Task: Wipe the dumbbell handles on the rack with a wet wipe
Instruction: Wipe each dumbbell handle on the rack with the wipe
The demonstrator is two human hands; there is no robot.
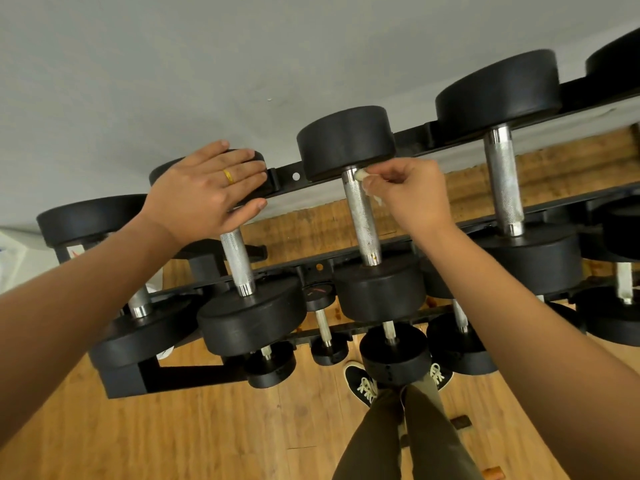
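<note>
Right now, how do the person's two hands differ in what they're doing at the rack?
The left hand lies flat, fingers straight, on a dumbbell's black head; the right hand, fingers curled, pinches a white wipe against the far end of the middle handle. The left hand wears a gold ring; none shows on the right hand. Both reach to the top row of the rack.

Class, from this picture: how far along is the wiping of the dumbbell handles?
Done: nothing shows which handles are finished. In hand: the right hand pinches a white wet wipe against the far end of the middle knurled steel handle; the left hand rests flat on a black rubber dumbbell head. Left: the rest of that handle.
</note>
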